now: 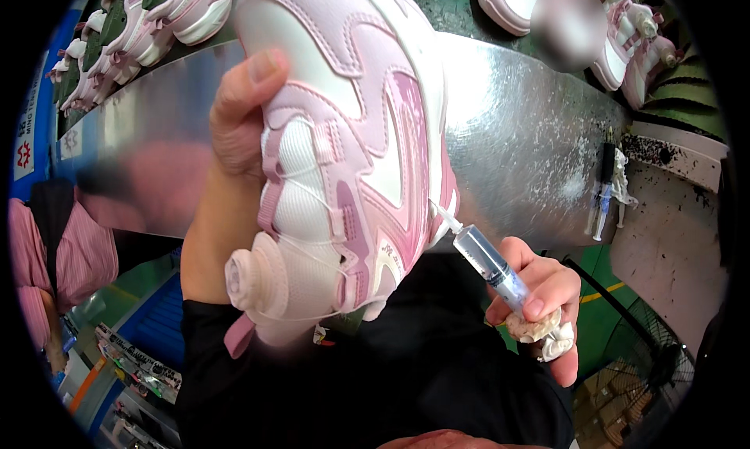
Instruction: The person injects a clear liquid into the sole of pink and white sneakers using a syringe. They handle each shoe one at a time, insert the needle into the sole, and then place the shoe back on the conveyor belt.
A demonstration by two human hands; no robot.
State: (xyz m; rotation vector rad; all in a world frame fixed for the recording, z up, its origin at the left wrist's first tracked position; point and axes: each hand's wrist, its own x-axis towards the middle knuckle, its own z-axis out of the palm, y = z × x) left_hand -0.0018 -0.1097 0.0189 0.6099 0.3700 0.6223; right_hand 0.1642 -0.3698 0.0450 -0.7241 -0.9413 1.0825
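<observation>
A pink and white sneaker (367,137), tilted with its toe toward the top, fills the middle of the view. My left hand (242,113) grips it from the left, thumb on the white toe area and the other fingers mostly hidden. A round dial knob (246,277) and thin laces show on its tongue. In my right hand (543,308) is a clear syringe (492,265) with some pale content. Its tapered tip points up-left and meets, or nearly meets, the sneaker's side near the sole. Whitish crusted material (539,328) covers the syringe's rear end by my fingers.
Behind the sneaker runs a shiny metal work surface (516,113). Similar sneakers stand at the far left (133,35) and far right (500,0). More syringes (603,191) lie at the right edge. A person in a pink striped top (86,246) is at left; a fan (633,355) stands lower right.
</observation>
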